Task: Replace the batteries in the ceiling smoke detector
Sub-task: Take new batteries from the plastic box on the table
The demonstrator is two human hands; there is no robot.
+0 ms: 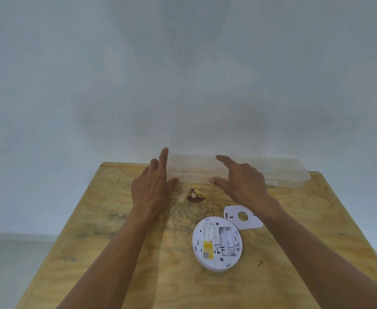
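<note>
A: Where was the smoke detector (217,244)?
B: Face-down on the plywood table (116,230), battery bay open, its mounting plate (242,217) just beyond.
A: The hands?
B: Left hand (153,188) and right hand (243,181) spread, empty, reaching at a clear plastic box (283,172); contents unclear.

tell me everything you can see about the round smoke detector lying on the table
The smoke detector is a round white plastic disc lying back side up on the wooden table, toward the right and near the person. Its open back shows a battery compartment with slots that look empty, a printed label, and a yellow sticker with a small code square. Its far edge meets or slightly overlaps the separate white mounting plate. Neither hand touches it; both are farther away, at a clear plastic box.
</note>
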